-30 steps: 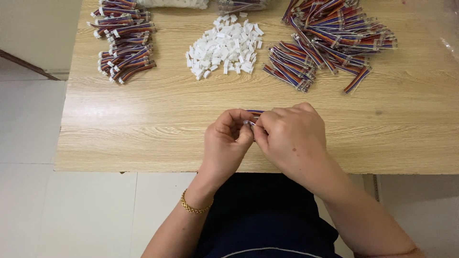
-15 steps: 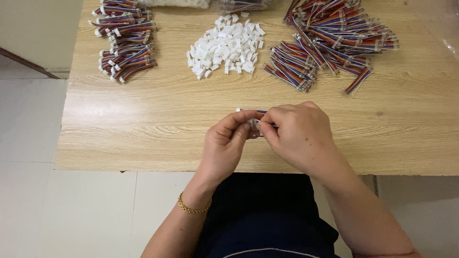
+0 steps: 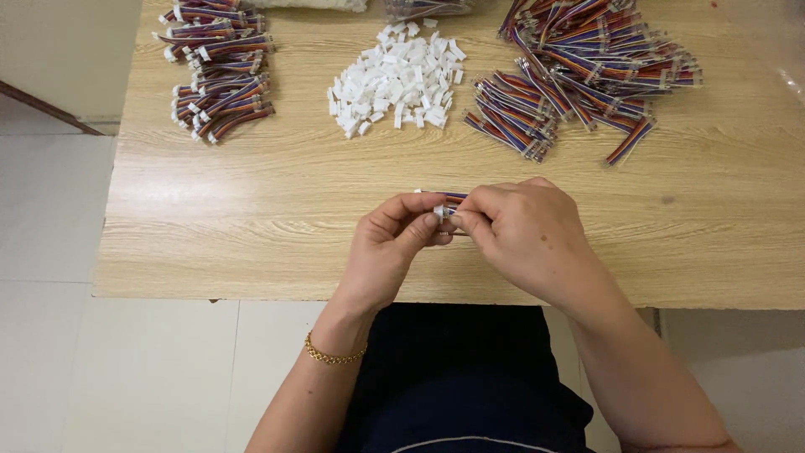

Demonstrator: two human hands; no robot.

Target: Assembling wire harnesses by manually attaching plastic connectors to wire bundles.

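Observation:
My left hand [image 3: 394, 243] and my right hand [image 3: 524, 235] meet over the near middle of a wooden table [image 3: 251, 218]. Between their fingertips they pinch a short multicoloured wire piece [image 3: 451, 198] and a small white plastic connector [image 3: 438, 212]. Most of the wire piece is hidden by my fingers. A gold bracelet [image 3: 331, 356] sits on my left wrist.
A heap of white plastic connectors [image 3: 394, 80] lies at the far middle. A big pile of loose multicoloured wire pieces [image 3: 579, 71] fills the far right. Wire pieces with white ends [image 3: 214, 75] are stacked at the far left. Pale floor tiles [image 3: 50, 252] lie left of the table.
Both hands have stayed almost in place; my fingers have shifted slightly around the wire piece and the connector. The piles have not moved.

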